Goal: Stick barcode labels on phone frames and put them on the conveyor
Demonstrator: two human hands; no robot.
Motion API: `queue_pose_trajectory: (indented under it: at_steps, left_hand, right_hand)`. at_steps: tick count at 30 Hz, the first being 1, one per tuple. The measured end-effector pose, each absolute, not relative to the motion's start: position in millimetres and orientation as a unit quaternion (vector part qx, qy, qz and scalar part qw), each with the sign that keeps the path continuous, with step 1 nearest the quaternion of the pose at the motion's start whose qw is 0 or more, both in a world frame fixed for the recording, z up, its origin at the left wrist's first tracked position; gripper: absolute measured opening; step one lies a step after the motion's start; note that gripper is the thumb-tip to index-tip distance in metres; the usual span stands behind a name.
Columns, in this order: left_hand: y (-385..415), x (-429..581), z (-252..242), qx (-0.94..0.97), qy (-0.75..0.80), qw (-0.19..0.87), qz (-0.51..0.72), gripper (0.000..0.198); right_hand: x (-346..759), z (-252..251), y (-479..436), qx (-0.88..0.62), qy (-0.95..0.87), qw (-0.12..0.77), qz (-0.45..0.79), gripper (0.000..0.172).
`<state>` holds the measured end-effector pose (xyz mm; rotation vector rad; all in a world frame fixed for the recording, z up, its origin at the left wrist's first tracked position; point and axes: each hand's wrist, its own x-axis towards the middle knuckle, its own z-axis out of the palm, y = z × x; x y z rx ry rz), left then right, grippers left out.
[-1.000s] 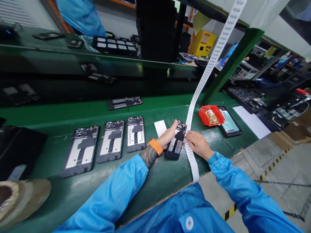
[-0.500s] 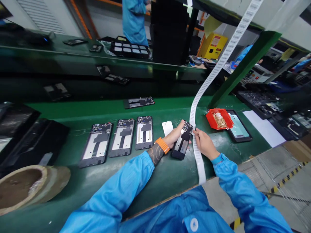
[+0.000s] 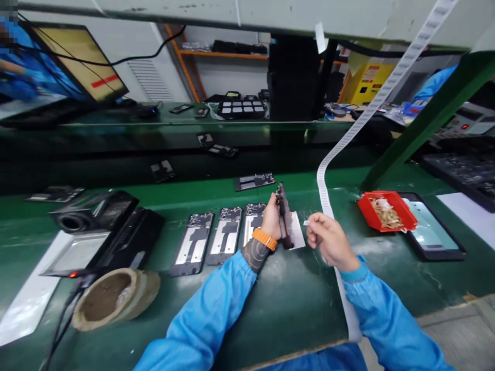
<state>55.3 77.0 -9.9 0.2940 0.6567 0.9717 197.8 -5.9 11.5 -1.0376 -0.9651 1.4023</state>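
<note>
My left hand (image 3: 271, 219) grips a black phone frame (image 3: 284, 215), held on edge above the green bench. An orange watch band sits on that wrist. My right hand (image 3: 328, 241) is just to the right of it, its thumb and forefinger pinched on a small white label (image 3: 307, 223). A long white label strip (image 3: 350, 135) hangs down from the upper right and runs across the bench under my right forearm. Three more phone frames (image 3: 224, 236) lie side by side left of my left hand.
A red bin (image 3: 386, 211) of small parts stands at the right beside a phone in a dark tray (image 3: 435, 233). A black device (image 3: 104, 232) and a brown tape roll (image 3: 116, 296) sit at the left. Another frame (image 3: 254, 181) lies on the belt behind. A green post (image 3: 421, 121) slants up right.
The left hand has tipped the phone frame from lying nearly flat up onto its edge. The right hand came off the strip with a small label pinched. The view has lifted.
</note>
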Motion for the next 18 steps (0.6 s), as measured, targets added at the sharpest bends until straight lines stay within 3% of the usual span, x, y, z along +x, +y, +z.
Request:
queue_pose_trajectory:
  at_steps: [7,10,18]
  left_hand:
    - [54.0,50.8,-5.0,0.154,0.106,0.883,0.43,0.032]
    - [51.1,55.1,0.0,0.191,0.08,0.876,0.436,0.035]
    - [53.6,59.0,-7.0,0.236,0.112,0.85,0.458,0.028]
  right_hand:
    - [161.5,4.4,-33.8,-0.389,-0.366,0.416,0.736,0.03]
    - [155.1,6.6,-41.2,-0.407,-0.405,0.377,0.727,0.033]
    - [152.2,5.9,-42.8,-0.464,-0.469,0.385,0.645,0.029]
